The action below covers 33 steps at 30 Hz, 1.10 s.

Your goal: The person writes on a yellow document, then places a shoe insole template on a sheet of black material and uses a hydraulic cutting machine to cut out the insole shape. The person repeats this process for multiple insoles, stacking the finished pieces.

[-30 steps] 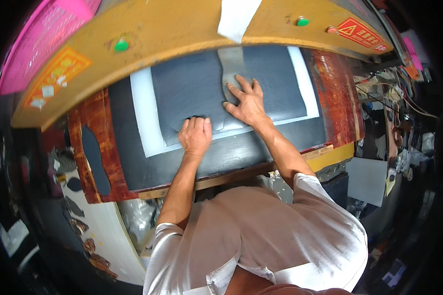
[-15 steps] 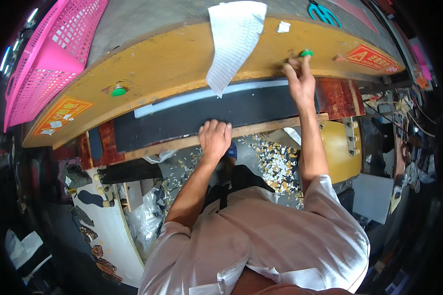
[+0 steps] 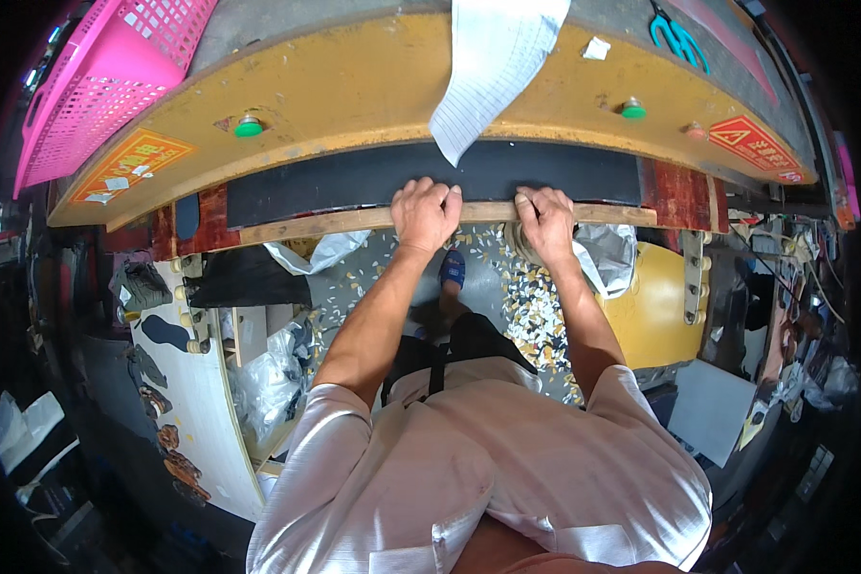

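Along the front of the machine bed runs a wooden strip [image 3: 325, 223], with a dark sheet [image 3: 335, 182] lying flat behind it. My left hand [image 3: 425, 212] is closed over the strip near its middle, fingertips at the sheet's near edge. To its right, my right hand [image 3: 547, 218] curls over the same strip in a like way. Both hands' undersides are hidden. A yellow beam [image 3: 344, 91] spans the bed just beyond them, bearing one green button [image 3: 249, 127] at left and another green button [image 3: 633, 109] at right. Lined paper [image 3: 493, 72] hangs down over the beam.
A pink basket [image 3: 115, 86] stands at the far left, and teal-handled scissors [image 3: 679, 43] lie at the far right. Small cut scraps [image 3: 536, 320] litter the floor under the bed. A pale board [image 3: 201, 411] and clear plastic bags [image 3: 275, 368] are at lower left.
My right hand has left the right green button and come down to the wooden strip. The white strip seen on the dark sheet no longer shows. My left hand stays on the wood.
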{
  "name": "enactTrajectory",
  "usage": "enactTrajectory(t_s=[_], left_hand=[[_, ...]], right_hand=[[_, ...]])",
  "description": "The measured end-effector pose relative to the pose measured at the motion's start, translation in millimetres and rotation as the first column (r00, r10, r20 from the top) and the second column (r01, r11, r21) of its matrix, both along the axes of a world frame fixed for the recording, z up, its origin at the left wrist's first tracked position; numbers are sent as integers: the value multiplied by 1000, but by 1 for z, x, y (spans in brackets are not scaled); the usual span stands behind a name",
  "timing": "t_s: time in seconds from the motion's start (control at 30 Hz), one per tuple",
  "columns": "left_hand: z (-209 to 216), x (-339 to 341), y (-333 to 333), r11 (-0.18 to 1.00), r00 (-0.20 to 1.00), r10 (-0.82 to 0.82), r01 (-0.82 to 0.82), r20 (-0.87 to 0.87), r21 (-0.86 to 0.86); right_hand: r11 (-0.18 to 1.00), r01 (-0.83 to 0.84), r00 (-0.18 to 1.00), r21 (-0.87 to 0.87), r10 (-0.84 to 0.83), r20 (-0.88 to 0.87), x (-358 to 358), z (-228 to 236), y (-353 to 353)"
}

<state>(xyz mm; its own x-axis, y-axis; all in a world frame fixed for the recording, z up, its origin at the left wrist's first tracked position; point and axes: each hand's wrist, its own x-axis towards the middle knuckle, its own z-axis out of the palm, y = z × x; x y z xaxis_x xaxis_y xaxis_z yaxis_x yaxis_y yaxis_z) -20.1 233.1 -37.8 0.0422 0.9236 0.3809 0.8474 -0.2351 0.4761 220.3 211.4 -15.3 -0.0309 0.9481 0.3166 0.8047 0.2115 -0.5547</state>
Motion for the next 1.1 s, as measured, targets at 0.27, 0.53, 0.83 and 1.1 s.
enactTrajectory(t_s=[0.27, 0.53, 0.83, 1.1], left_hand=[[9, 1, -13, 998, 998, -60, 60, 16, -13], [31, -2, -120, 968, 989, -140, 146, 42, -205], [37, -13, -131, 990, 971, -105, 81, 217, 118], [8, -18, -234, 989, 988, -135, 129, 73, 78]], right_hand=[[999, -6, 999, -34, 5, -32, 1, 6, -15], [890, 48, 914, -453, -223, -340, -10, 36, -83], [984, 68, 950, -166, -13, 311, -108, 29, -69], [968, -113, 942, -224, 33, -333, -47, 60, -161]])
